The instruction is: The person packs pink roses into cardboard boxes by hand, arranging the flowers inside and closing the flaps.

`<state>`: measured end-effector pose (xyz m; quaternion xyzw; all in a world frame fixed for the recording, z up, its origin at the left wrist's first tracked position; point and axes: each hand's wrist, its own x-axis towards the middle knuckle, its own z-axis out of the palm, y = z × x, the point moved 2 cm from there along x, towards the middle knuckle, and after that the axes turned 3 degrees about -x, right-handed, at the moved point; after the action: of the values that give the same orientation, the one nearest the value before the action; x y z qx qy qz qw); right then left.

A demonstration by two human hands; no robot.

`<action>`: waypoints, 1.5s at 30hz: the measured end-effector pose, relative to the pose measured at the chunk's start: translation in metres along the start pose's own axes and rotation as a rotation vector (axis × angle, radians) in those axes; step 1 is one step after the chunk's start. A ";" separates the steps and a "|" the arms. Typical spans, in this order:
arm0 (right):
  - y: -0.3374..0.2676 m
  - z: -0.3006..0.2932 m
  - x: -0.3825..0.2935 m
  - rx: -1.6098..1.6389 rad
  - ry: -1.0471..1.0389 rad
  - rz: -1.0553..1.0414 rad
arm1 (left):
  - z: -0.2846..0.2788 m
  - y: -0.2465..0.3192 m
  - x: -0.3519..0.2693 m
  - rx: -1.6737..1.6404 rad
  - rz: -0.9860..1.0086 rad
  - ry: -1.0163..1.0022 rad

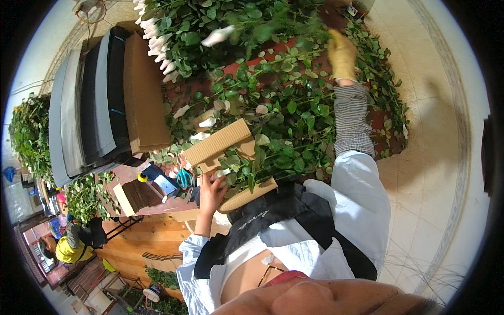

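Observation:
My right hand (342, 55), in a yellow glove, is stretched to the far right over the leafy stems. It is closed on the stem end of a flower whose blurred head (218, 36), in a pale sleeve, points left. My bare left hand (210, 191) rests at the near edge of the table, beside a small white-sleeved flower head (223, 172) and under a folded piece of corrugated cardboard (217, 142); its fingers are partly spread and whether they grip anything is unclear. Leafy stems (283, 153) lie between the hands. Teal-handled scissors (184, 178) lie left of my left hand.
Many sleeved flowers (159, 43) are heaped at the back. Large cardboard and grey boxes (147, 94) stand at left. A blue box (165, 184), a yellow-ended tool (142, 177) and cardboard (125, 200) lie near the scissors. Another person in yellow (71, 250) is at lower left.

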<state>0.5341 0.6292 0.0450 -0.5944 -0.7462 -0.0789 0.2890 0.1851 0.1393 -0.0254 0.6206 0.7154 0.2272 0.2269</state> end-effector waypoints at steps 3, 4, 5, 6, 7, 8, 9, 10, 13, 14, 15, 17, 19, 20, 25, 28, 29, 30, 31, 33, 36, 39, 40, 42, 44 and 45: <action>0.036 -0.054 0.004 0.156 0.247 0.000 | 0.005 0.003 0.005 -0.024 0.069 0.052; 0.032 -0.060 0.003 0.215 0.250 0.010 | 0.003 0.005 0.003 -0.012 0.073 0.054; 0.028 -0.068 -0.001 0.274 0.250 0.018 | 0.003 0.005 0.002 -0.017 0.069 0.055; 0.022 -0.080 0.000 0.259 0.261 -0.049 | 0.004 0.004 0.003 -0.026 0.076 0.050; 0.011 -0.085 0.000 0.208 0.246 -0.136 | 0.003 0.003 0.005 -0.030 0.082 0.044; -0.005 -0.086 0.000 0.157 0.230 -0.223 | 0.004 0.003 0.005 -0.018 0.088 0.051; -0.025 -0.087 -0.002 0.107 0.213 -0.307 | 0.003 0.003 0.004 -0.027 0.095 0.047; -0.047 -0.080 -0.009 0.133 0.165 -0.316 | 0.001 0.002 0.004 -0.035 0.092 0.043; -0.114 -0.028 -0.021 -0.096 -0.322 -0.253 | 0.001 0.002 0.008 -0.023 0.099 0.036; -0.106 0.024 -0.040 -0.152 -0.311 -0.327 | 0.000 0.004 0.012 -0.012 0.113 0.032; -0.099 0.072 -0.052 -0.209 -0.303 -0.399 | 0.000 0.007 0.016 -0.020 0.118 0.029; -0.138 0.083 -0.057 0.083 -0.651 -0.278 | 0.001 -0.004 0.006 -0.071 0.106 0.043; -0.168 0.077 -0.044 0.339 -0.457 -0.375 | 0.009 -0.010 0.006 -0.058 0.075 0.077; -0.184 0.074 -0.029 0.500 -0.414 -0.384 | 0.012 -0.013 0.002 -0.085 0.037 0.072; -0.265 0.044 0.107 0.549 0.195 -0.510 | 0.016 -0.018 -0.003 -0.173 -0.050 0.028; -0.302 0.063 0.183 0.165 0.054 -0.497 | 0.008 -0.007 -0.008 -0.154 -0.061 0.031; -0.300 0.066 0.199 -0.037 -0.262 -0.457 | 0.007 -0.004 -0.002 -0.130 -0.020 0.031; -0.297 0.082 0.205 -0.054 -0.375 -0.346 | 0.008 -0.006 0.004 -0.134 -0.037 0.006; -0.302 0.088 0.198 -0.059 -0.498 -0.250 | 0.010 -0.003 0.000 -0.138 -0.076 -0.011; -0.295 0.099 0.182 -0.158 -0.426 -0.304 | 0.009 -0.005 -0.002 -0.191 -0.136 -0.016; -0.277 0.121 0.164 -0.135 -0.203 -0.273 | 0.005 0.002 0.007 -0.103 -0.037 0.015; -0.281 0.109 0.135 -0.151 -0.293 -0.324 | 0.002 0.000 0.004 -0.052 -0.013 0.026; -0.274 0.107 0.124 -0.086 -0.209 -0.368 | 0.002 -0.001 0.002 -0.057 -0.030 0.013; -0.260 0.095 0.098 -0.032 -0.166 -0.444 | 0.000 0.001 0.001 -0.009 -0.015 0.000; -0.237 0.099 0.079 0.042 -0.155 -0.512 | -0.003 0.004 0.007 0.058 0.059 0.010; -0.226 0.103 0.064 0.069 -0.219 -0.555 | -0.002 0.003 0.008 0.062 0.086 0.021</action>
<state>0.2803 0.6676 0.0449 -0.3627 -0.9092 -0.0649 0.1940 0.1855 0.1476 -0.0226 0.6549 0.6972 0.2209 0.1902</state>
